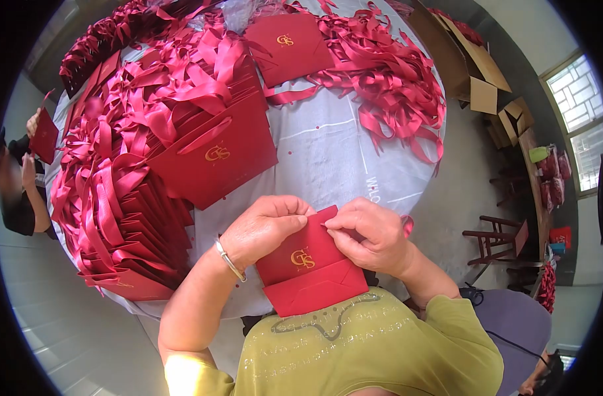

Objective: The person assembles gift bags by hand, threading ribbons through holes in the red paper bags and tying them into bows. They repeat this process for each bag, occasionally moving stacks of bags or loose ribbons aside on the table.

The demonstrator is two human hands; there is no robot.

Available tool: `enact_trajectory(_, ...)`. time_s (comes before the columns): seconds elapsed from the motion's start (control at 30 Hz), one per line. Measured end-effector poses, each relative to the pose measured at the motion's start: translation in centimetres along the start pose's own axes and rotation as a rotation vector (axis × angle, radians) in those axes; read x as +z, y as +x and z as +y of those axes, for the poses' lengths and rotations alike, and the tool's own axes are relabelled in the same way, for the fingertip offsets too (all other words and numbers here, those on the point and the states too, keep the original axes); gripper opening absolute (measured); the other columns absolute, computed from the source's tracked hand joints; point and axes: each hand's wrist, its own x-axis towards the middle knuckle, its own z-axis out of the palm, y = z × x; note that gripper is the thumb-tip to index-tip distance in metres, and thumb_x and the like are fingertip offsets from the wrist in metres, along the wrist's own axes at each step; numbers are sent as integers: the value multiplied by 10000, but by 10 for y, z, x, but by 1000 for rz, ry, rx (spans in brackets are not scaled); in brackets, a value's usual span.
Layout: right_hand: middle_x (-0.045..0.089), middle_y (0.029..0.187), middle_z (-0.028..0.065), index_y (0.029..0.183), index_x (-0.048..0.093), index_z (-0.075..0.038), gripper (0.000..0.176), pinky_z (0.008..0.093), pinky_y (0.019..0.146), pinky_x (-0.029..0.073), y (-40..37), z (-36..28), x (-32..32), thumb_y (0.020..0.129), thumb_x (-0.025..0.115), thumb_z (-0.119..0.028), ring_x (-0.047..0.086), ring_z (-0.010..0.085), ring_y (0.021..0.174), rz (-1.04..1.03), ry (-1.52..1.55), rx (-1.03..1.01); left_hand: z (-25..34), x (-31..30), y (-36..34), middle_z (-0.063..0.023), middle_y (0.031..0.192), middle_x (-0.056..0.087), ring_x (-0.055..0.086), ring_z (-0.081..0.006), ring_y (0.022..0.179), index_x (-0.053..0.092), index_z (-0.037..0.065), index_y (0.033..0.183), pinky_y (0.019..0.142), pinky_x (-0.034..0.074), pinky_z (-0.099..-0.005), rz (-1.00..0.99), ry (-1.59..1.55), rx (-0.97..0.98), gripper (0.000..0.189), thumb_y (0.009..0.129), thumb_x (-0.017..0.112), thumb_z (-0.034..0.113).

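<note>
In front of my chest lies a flat red paper gift bag (285, 280) with a gold logo, its bottom panel folded up toward me. My left hand (265, 228), wearing a silver bangle, pinches the bag's upper left edge between thumb and fingers. My right hand (371, 234) is closed in a pinch at the upper right edge. A piece of pink-red ribbon (408, 226) shows beside the right hand, and a small tip pokes out at its fingertips. The exact grip under those fingers is partly hidden.
Rows of red bags with ribbon handles (212, 158) crowd the left of the round table (321, 158). Another bag (288, 49) and loose ribbons (394, 86) lie at the back. Another person's hand (30, 171) works at far left. Cardboard boxes (483, 96) and stools (496, 237) stand right.
</note>
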Motion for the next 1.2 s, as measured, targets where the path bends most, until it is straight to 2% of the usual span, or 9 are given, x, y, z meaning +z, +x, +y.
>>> enact_trajectory(0.3,603,820,83,895,646,-19,223,338,562,528,2,-3,-7,689,710,41,633,246,667,-116,-211,-218,-4,0,1,-20,974,682,629,-74,869,657,-11,1070,804,506,-238,-10,34,25,194,964,520,77)
enact_trajectory(0.53,614,803,70,864,652,-25,208,328,565,533,3,-10,-11,677,720,38,636,233,651,-125,-131,-196,-6,-1,2,-11,1014,680,608,-68,922,656,-11,1134,854,500,-234,-91,25,58,219,984,504,37)
enact_trajectory(0.7,645,786,88,878,656,-27,238,321,554,531,1,-13,-8,675,725,76,651,239,645,39,-144,-89,-7,-1,2,-7,1028,682,594,-75,925,661,-4,1173,876,492,-236,-73,90,90,241,988,512,35)
enact_trajectory(0.9,658,784,101,921,656,-25,268,315,551,528,0,-10,-8,690,740,80,658,235,650,88,-119,-66,-5,1,1,-7,1024,683,592,-77,937,663,-6,1174,879,492,-237,-80,89,87,240,989,515,31)
enact_trajectory(1.2,637,809,91,903,655,-31,244,335,572,536,5,-14,-6,682,737,34,654,250,673,-77,-173,-134,-7,0,1,1,998,670,600,-58,903,639,-9,1127,837,497,-225,-72,86,81,204,991,498,48)
